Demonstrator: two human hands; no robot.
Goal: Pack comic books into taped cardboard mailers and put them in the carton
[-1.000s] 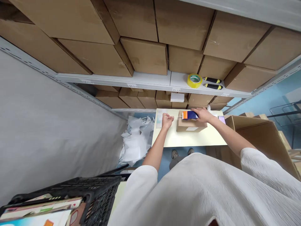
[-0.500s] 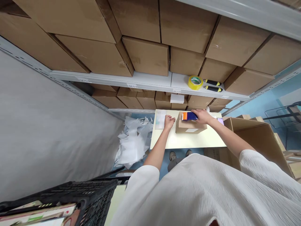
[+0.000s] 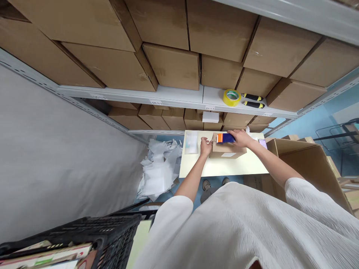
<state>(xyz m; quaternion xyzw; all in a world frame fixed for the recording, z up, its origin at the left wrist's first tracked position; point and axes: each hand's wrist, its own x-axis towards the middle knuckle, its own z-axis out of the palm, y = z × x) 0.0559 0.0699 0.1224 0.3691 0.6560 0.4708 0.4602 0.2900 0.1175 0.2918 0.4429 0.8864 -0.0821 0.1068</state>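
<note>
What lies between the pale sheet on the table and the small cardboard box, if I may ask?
In the head view, the left hand lies between the pale sheet and the small cardboard box, nearer the box.

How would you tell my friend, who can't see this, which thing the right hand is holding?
Start at the big shelf rack and find the pale yellow table in front of it. On that table is a small brown box. At its top, the right hand grips a tool: unlike the box, it's dark blue with a bright orange end.
</note>
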